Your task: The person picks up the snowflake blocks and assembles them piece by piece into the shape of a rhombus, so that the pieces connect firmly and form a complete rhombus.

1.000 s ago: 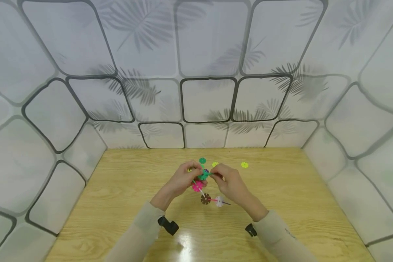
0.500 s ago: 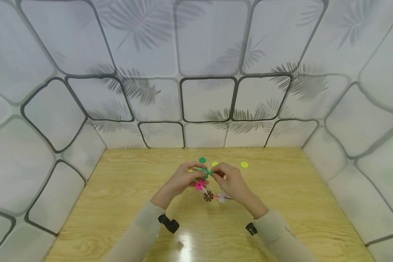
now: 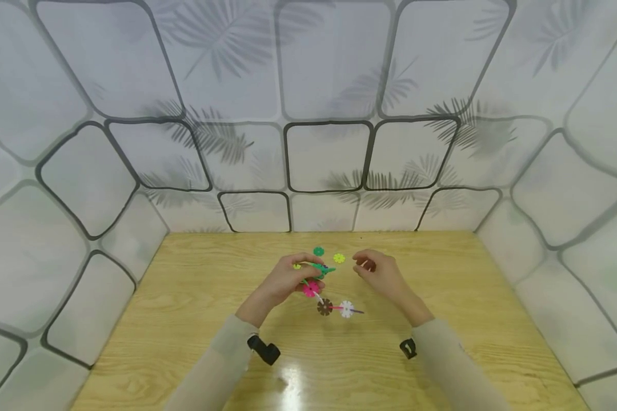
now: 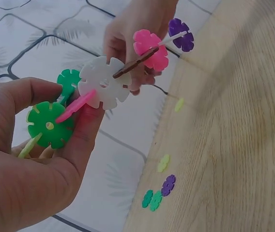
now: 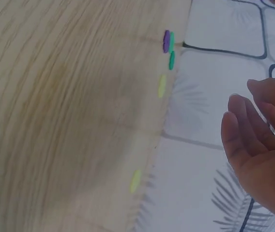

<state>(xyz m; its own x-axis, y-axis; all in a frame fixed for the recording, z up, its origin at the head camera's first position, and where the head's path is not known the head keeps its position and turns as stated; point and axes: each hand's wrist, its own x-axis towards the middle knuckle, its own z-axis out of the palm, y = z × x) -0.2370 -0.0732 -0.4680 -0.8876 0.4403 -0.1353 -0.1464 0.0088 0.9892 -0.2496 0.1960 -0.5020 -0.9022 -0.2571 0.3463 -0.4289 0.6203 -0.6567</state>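
1. On my remote feed, the left hand (image 3: 287,279) has its thumb and fingers pinching a chain of interlocked, multicoloured, flower-shaped plastic discs (image 3: 324,307) by its green plastic discs (image 4: 57,139).
2. I see the chain's free length extend past the left fingertips into the gap between the 2 hands, on the wrist side, ending in a purple flower-shaped plastic disc (image 4: 186,44).
3. My right hand (image 3: 384,275) is apart from the chain, fingers loosely bent, thumb clear of the fingertips.
4. Beyond the hands, on the pale wood-grain tabletop (image 3: 211,251), I have a loose yellow flower-shaped disc (image 3: 339,258) between them and a loose green flower-shaped disc (image 3: 319,251) past the left fingertips.
5. The left wrist view also shows me 1 loose purple flower-shaped disc (image 4: 168,185).
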